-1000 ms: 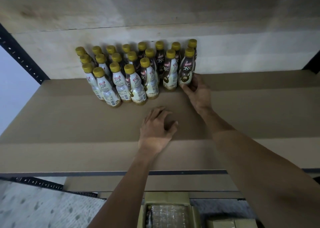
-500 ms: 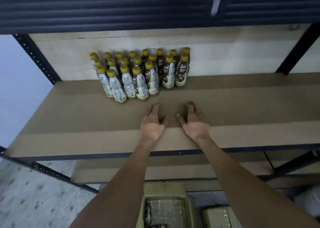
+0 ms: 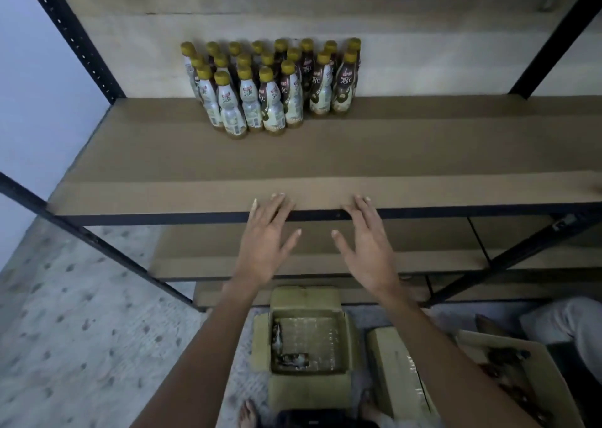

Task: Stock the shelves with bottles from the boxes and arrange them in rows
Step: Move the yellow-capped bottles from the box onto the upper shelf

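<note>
The left hand (image 3: 264, 242) and the right hand (image 3: 368, 245) are both open, fingers spread, holding nothing. Their fingertips (image 3: 277, 197) are over the front edge of the wide brown board shelf (image 3: 325, 160); I cannot tell if they touch it. Below sits an open cardboard box (image 3: 309, 391) on the floor (image 3: 81, 330), looking nearly empty. Brown-and-white plastic bottles with yellow caps (image 3: 270, 95) stand in rows at the shelf's back. Most of the shelf is bare, so much work looks left.

Bottles (image 3: 270, 88) have gold caps and brown-and-cream labels; the shelf (image 3: 325, 154) is tan, its frame (image 3: 78, 40) black, the floor (image 3: 81, 330) speckled grey.
</note>
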